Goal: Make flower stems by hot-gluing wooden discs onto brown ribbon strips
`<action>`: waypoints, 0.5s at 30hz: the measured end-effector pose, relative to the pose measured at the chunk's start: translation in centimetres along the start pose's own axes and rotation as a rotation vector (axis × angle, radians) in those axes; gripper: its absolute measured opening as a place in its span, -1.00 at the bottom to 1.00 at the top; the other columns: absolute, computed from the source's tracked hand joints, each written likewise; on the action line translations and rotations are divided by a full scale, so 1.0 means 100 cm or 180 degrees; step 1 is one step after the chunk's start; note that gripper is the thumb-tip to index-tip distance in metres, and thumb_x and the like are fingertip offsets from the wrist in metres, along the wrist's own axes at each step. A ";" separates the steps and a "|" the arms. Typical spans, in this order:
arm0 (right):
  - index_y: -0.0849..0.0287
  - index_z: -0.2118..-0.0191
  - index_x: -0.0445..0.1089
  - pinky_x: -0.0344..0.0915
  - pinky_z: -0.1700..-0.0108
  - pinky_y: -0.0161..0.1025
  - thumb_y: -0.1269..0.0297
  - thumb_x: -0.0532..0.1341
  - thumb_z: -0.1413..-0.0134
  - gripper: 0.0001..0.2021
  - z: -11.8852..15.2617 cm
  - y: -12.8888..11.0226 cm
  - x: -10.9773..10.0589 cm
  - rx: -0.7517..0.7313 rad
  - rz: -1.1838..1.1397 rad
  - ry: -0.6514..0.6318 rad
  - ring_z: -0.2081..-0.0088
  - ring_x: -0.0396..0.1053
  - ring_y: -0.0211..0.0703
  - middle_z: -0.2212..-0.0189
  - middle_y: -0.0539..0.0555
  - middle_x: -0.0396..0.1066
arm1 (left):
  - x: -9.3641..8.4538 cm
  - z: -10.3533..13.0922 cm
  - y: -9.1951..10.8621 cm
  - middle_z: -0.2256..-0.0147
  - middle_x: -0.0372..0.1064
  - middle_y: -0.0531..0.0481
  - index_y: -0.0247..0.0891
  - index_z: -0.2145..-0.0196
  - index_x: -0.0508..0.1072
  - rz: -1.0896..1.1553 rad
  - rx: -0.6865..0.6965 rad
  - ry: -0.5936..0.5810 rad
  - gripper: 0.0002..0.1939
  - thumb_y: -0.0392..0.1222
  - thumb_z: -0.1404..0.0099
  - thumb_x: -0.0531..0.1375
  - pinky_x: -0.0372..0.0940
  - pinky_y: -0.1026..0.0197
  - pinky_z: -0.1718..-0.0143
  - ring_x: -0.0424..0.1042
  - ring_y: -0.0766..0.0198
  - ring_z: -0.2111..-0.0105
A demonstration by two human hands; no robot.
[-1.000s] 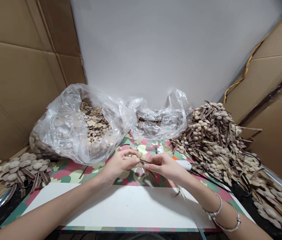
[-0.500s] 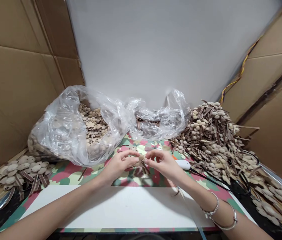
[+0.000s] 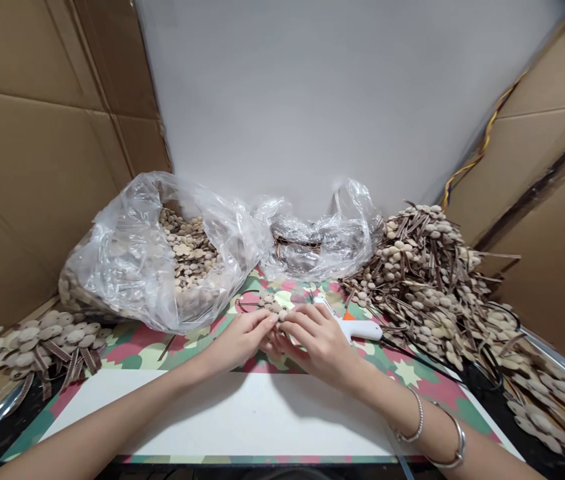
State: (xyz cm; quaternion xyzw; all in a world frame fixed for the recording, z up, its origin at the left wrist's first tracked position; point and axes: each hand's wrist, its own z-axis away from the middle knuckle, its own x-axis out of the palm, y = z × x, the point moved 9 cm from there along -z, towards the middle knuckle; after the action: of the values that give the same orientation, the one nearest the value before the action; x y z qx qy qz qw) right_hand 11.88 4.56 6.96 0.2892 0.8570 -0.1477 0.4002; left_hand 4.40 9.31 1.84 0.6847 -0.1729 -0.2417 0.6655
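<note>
Both hands meet above the far edge of a white board [image 3: 242, 417]. My left hand [image 3: 247, 337] has its thumb and fingers pressed together on a small beige fabric piece, mostly hidden. My right hand [image 3: 317, 337] lies beside it, palm down with fingers bent over the same spot; what its fingertips hold is hidden. Just beyond the fingertips, small beige button-like pieces [image 3: 271, 304] lie on the camouflage-patterned mat [image 3: 127, 347]. A white glue gun [image 3: 365, 329] with an orange trigger lies right of my right hand.
An open plastic bag [image 3: 137, 267] of beige pieces stands at the back left, another plastic bag [image 3: 342, 247] at the back middle. Ribboned pieces form a large heap [image 3: 427, 280] at right and a smaller pile [image 3: 32, 340] at left. Cardboard walls [image 3: 27, 153] flank the table.
My right hand has turned palm down and its fingers now cover the piece. The ribbon tails that hung between the hands are hidden, and more of the glue gun shows.
</note>
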 end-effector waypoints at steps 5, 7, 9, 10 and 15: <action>0.14 0.22 0.41 0.18 0.13 -0.15 0.26 0.13 -0.11 -0.84 -0.002 0.045 -0.019 0.1205 -0.1243 0.0354 0.20 0.31 -0.10 0.27 0.11 0.42 | -0.003 0.002 0.004 0.62 0.30 0.08 -0.23 0.42 0.28 -0.0891 0.0226 -0.0228 -0.67 0.04 -0.31 -0.07 0.18 0.28 0.46 0.34 0.28 0.58; 0.14 0.23 0.43 0.21 0.15 -0.19 0.23 0.15 -0.09 -0.82 0.000 0.058 -0.006 0.1625 -0.1830 0.0018 0.23 0.33 -0.12 0.29 0.09 0.44 | -0.005 0.002 0.004 0.64 0.24 0.10 -0.23 0.46 0.27 -0.1104 0.0273 -0.0182 -0.65 0.05 -0.31 -0.07 0.14 0.29 0.49 0.29 0.30 0.61; 0.16 0.30 0.46 0.24 0.23 -0.24 0.19 0.18 -0.04 -0.81 0.004 0.064 0.010 0.1976 -0.2386 -0.0309 0.30 0.36 -0.15 0.36 0.07 0.45 | -0.007 0.001 0.004 0.63 0.21 0.10 -0.23 0.47 0.28 -0.1161 0.0289 -0.0141 -0.63 0.06 -0.31 -0.08 0.11 0.30 0.52 0.26 0.30 0.61; 0.17 0.33 0.47 0.24 0.27 -0.25 0.17 0.19 -0.02 -0.80 0.008 0.067 0.016 0.2170 -0.2633 -0.0373 0.34 0.36 -0.16 0.39 0.06 0.45 | -0.009 0.000 0.005 0.61 0.23 0.08 -0.24 0.46 0.29 -0.1178 0.0326 -0.0102 -0.63 0.06 -0.31 -0.07 0.11 0.30 0.52 0.27 0.30 0.58; 0.22 0.38 0.47 0.23 0.35 -0.30 0.13 0.27 0.11 -0.75 0.020 0.080 0.025 0.2860 -0.3310 0.0050 0.38 0.34 -0.21 0.43 0.05 0.43 | -0.008 -0.003 0.013 0.15 0.35 -0.06 -0.23 0.16 0.38 -0.0725 0.0499 -0.0096 -0.67 0.03 -0.26 0.04 0.18 0.26 0.14 0.32 0.17 0.12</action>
State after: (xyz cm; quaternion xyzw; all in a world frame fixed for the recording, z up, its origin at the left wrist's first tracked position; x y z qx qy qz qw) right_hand 16.69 10.84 3.59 -0.0208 0.7429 -0.6596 0.1122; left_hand 3.98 9.94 3.18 0.7461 -0.1224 -0.3117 0.5755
